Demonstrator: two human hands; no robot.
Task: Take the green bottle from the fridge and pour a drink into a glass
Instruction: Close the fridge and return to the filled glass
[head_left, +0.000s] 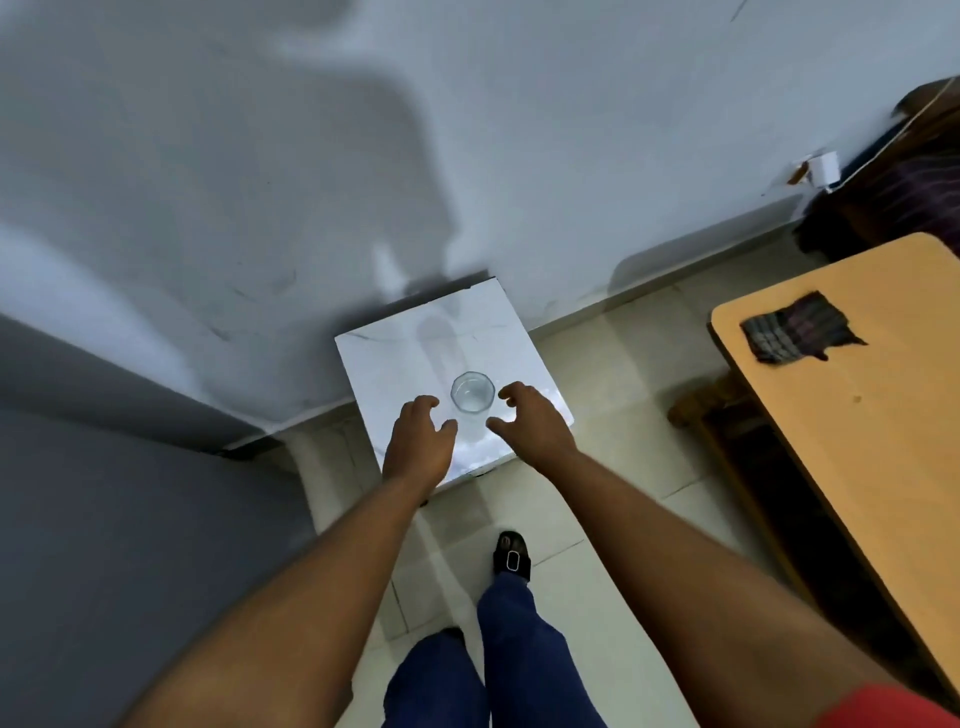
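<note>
A clear empty glass (471, 393) stands upright on a small white marble-topped stand (395, 348) against the wall. My left hand (422, 439) hovers just left of the glass, fingers curled and apart, holding nothing. My right hand (531, 423) hovers just right of it, also curled open and not touching the glass. A tall grey surface (104, 493) fills the left side, possibly the fridge. No green bottle is in view.
A wooden table (857, 441) with a dark checked cloth (795, 327) stands at the right, a bench beneath it. The grey-white wall (467, 130) is straight ahead. My legs in blue trousers and a black sandal (511, 553) are on the tiled floor.
</note>
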